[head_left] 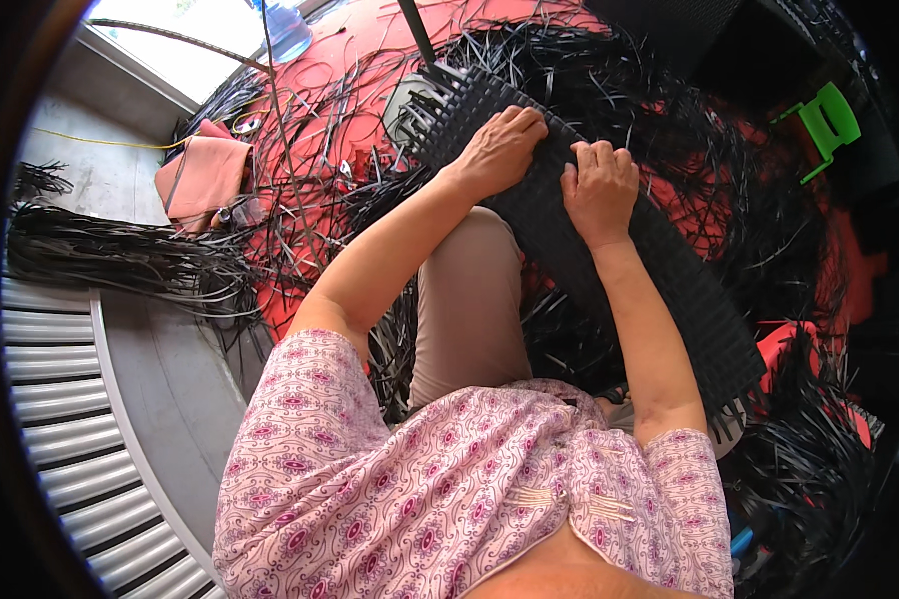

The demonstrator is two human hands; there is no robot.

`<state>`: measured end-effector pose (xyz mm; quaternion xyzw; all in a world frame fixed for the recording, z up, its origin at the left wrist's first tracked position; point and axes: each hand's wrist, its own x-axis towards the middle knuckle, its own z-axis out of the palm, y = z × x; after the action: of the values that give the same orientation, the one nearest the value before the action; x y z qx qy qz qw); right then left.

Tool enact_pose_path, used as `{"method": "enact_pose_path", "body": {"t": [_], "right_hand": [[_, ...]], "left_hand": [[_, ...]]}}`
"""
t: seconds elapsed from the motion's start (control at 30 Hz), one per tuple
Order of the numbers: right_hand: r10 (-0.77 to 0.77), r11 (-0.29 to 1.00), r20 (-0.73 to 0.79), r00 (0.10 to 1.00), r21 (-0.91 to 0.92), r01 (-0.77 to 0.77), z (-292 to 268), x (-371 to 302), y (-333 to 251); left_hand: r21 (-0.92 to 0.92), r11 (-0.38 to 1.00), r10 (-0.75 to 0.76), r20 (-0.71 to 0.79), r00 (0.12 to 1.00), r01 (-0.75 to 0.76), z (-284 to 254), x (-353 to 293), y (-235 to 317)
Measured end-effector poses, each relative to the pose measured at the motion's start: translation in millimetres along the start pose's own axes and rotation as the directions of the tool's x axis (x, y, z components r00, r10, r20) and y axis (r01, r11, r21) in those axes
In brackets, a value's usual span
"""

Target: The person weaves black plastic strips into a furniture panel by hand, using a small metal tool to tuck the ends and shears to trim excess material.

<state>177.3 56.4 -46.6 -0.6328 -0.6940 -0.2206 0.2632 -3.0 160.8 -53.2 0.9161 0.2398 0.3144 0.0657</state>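
Note:
A long black panel woven from flat strips (689, 290) lies slantwise across my lap, from the upper middle down to the lower right. Loose strip ends fringe its far left end. My left hand (504, 150) is closed near that end, its fingers bent over the panel's far edge. A little to the right, my right hand (602, 195) has curled fingers on the same edge, thumb toward the left hand. The fingertips of both hands are partly hidden, so any single strip between them cannot be made out.
Loose black strips (749, 200) are strewn over the red floor (370, 40), with a thick bundle (120, 260) at left. Nearby are a roller conveyor (65, 399), a folded pinkish pad (205, 178), a green plastic chair (829, 125) and a blue water jug (285, 35).

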Motion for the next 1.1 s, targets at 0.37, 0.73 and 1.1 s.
{"method": "enact_pose_path", "body": {"t": [0.37, 0.73, 1.1], "right_hand": [[0.028, 0.999, -0.062, 0.998, 0.048, -0.025, -0.9, 5.7, 0.2], [0.018, 1.0, -0.068, 0.997, 0.025, -0.016, -2.8, -4.7, -3.4], [0.059, 0.993, -0.013, 0.998, 0.106, -0.058, -7.2, -0.7, -3.8]], "left_hand": [[0.113, 0.952, -0.266, -0.146, 0.953, 0.283, -26.2, 17.2, -55.0], [0.225, 0.956, -0.152, -0.168, 0.974, 0.189, -12.3, -2.6, -70.1], [0.433, 0.882, -0.1, -0.212, 0.972, 0.185, 8.9, -1.1, -110.0]]}}
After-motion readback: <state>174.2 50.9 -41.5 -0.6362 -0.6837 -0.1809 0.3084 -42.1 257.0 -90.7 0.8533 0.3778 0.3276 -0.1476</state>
